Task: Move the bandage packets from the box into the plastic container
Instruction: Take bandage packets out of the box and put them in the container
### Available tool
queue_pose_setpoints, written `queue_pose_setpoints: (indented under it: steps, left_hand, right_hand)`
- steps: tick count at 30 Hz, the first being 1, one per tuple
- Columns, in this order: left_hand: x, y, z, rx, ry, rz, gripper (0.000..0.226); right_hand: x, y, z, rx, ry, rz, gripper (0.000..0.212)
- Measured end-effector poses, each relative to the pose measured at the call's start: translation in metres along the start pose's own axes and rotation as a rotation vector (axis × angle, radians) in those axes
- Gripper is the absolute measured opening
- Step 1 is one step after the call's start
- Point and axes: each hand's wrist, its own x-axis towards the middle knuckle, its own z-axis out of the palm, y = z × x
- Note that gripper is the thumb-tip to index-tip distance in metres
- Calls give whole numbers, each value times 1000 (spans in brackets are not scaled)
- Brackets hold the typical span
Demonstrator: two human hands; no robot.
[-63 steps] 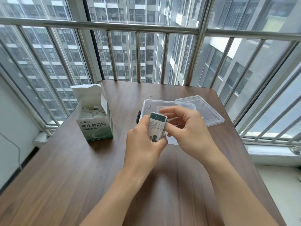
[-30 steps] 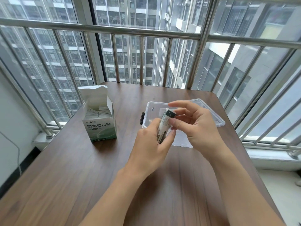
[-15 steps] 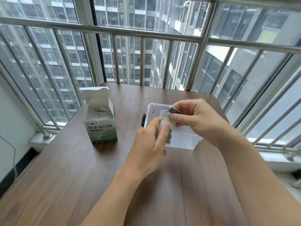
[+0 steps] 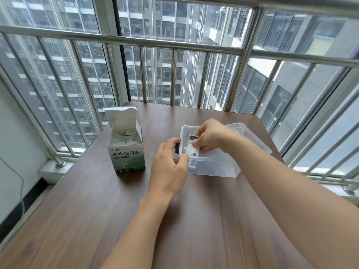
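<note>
A clear plastic container (image 4: 213,168) stands in the middle of the wooden table. My right hand (image 4: 210,136) reaches over its left end and pinches a small stack of white and green bandage packets (image 4: 193,146), held upright just inside the rim. My left hand (image 4: 171,167) is at the container's left wall: its fingers curl around the outside by a black latch (image 4: 177,148) and its thumb touches the stack's lower corner. To the left stands the green and white bandage box (image 4: 127,159), flap up, with several more packets (image 4: 126,137) inside.
The container's clear lid (image 4: 258,142) lies flat behind my right forearm, toward the table's right edge. A steel railing (image 4: 174,43) and windows close off the far and side edges of the wooden table (image 4: 97,210). A cable (image 4: 21,183) hangs at the left wall.
My right hand has carried the packet stack forward and down into the container's left end. My left hand has slid off the stack onto the container's left wall.
</note>
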Motion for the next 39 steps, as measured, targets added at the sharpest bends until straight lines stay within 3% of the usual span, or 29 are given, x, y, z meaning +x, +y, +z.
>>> queue_pose_setpoints:
  steps: [5,16,24,27,31,35,37,39]
  left_hand:
    - [-1,2,2,-12,2,11,47]
    - [-2,-1,6,3,9,3,44]
    - [-1,-5,7,-7,30,12,45]
    - [-2,-3,5,-5,115,16,39]
    - [-3,20,-19,-48,438,97,6]
    - [10,24,-70,-107,750,183,16]
    - [19,5,-93,-96,769,95,29]
    - [28,-16,-106,-113,650,-68,37]
  right_hand:
    - [0,4,14,-159,-11,3,19]
    - [-5,8,21,-473,130,-126,38]
    - [-16,3,2,-383,4,-69,29]
    - [-23,2,-5,-163,48,-72,23]
    - [-47,-25,1,24,204,-427,13]
    - [-73,-64,30,-8,121,-749,9]
    - [-74,-79,46,-208,71,-840,16]
    - [-65,-93,59,-463,56,-886,23]
